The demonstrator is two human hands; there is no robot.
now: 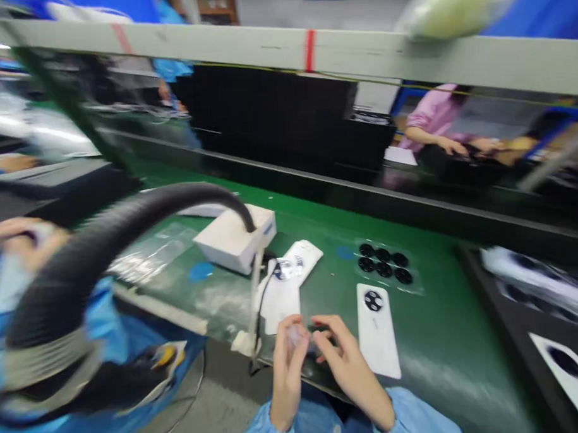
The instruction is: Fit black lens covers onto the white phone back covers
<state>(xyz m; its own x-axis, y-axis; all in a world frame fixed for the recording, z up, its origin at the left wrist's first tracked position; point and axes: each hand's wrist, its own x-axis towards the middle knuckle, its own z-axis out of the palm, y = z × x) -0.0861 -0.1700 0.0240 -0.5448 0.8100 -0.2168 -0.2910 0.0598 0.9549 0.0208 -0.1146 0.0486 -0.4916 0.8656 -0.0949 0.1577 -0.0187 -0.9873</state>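
Observation:
Close to the table's front edge, my left hand (pixel 287 371) is closed on a small clear, whitish piece (pixel 297 334), too blurred to name exactly. Just beside it, my right hand (pixel 345 363) has its fingers bent in a pinch toward the left fingertips; what is in them, if anything, cannot be made out. Right of my hands lies a white phone back cover (pixel 379 339) with a round black camera ring. Overlapping white phone back covers (pixel 282 302) lie behind my left hand. Several round black lens parts (pixel 383 270) sit on a clear sheet farther back.
A white box (pixel 237 237) and a thin metal post (pixel 254 293) stand left of the covers. A thick black hose (pixel 105 248) arches across the left. At right, a black tray (pixel 505 316) holds wrapped parts. A co-worker's hand (pixel 29 241) shows at left; a person in pink (pixel 432 123) works opposite.

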